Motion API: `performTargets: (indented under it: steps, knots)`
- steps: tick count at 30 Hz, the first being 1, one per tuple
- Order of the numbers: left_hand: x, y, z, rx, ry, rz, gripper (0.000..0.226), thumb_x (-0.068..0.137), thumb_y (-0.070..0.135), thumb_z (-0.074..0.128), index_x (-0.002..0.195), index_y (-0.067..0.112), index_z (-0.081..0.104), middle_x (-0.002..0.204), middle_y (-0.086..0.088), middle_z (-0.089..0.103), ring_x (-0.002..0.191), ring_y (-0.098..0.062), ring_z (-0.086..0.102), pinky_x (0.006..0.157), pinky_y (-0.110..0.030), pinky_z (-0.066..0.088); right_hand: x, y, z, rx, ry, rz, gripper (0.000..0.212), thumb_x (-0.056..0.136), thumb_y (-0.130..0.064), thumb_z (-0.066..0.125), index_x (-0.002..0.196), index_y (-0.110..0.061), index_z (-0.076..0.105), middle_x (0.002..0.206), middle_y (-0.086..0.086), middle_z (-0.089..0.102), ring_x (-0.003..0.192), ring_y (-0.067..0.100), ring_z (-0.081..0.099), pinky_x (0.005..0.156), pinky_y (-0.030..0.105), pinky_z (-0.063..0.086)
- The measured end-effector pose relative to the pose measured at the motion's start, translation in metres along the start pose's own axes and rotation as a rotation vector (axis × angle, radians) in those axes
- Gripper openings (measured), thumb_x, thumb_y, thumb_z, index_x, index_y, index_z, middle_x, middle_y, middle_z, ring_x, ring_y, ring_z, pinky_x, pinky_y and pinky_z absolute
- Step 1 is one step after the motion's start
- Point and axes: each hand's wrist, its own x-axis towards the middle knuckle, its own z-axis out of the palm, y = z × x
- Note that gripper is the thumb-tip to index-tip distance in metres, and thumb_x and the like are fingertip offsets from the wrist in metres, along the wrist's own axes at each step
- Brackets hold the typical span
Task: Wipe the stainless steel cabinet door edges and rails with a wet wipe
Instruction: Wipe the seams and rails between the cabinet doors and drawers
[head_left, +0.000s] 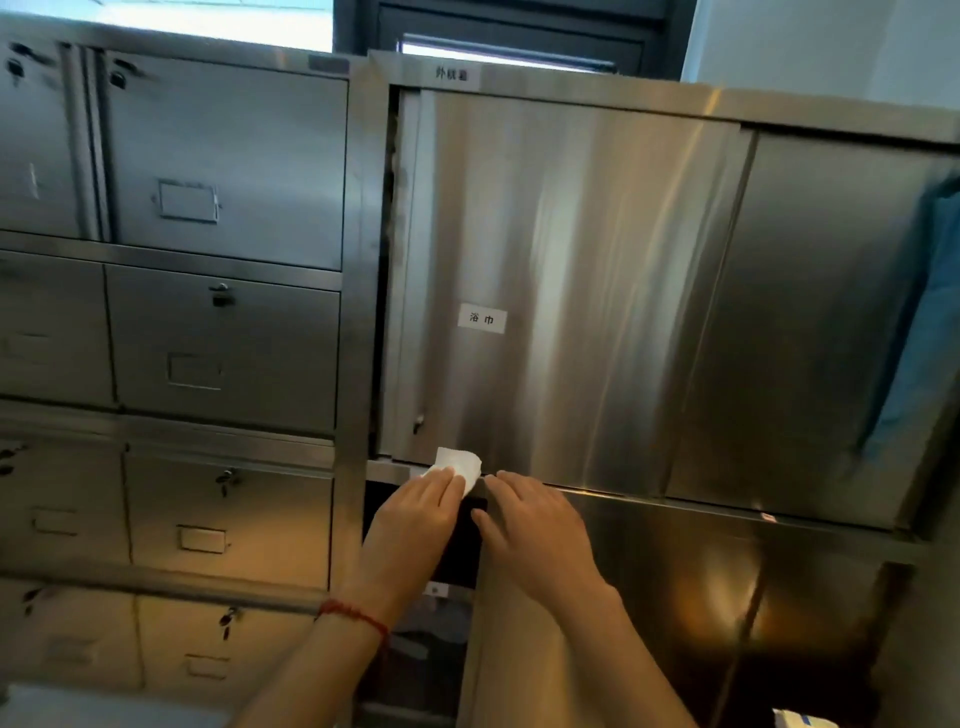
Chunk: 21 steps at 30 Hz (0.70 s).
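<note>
Left hand (415, 512) pinches the wipe (460, 465) against the rail (649, 493) under the door (571, 286). Right hand (530, 525) rests flat beside it, holding nothing. Wipe looks soft, limp, light; best bunched under the fingertips.

Silver-grey brushed steel cabinet door (571, 291), white wet wipe (460, 464)

Showing a white label (481, 318) with black characters, a red string bracelet (358, 618), a blue-teal cloth (924, 332) at right, dark grey window frame (519, 26) above.
</note>
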Motion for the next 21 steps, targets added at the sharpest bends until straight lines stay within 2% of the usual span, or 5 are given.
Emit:
performTargets:
  steps: [21]
  knots:
    - [-0.047,-0.295,-0.029,0.187,0.001,-0.120,0.065,0.030,0.012,0.094,0.091,0.005,0.072,0.090,-0.010,0.072,0.080,-0.019,0.071,0.067,-0.030,0.058,0.179,-0.227,0.124,0.169,0.013,-0.301,0.043,0.097,-0.038,0.043,0.137,-0.022,0.044,0.141,-0.002,0.046,0.131,0.011,0.039,0.109,0.028,0.024]
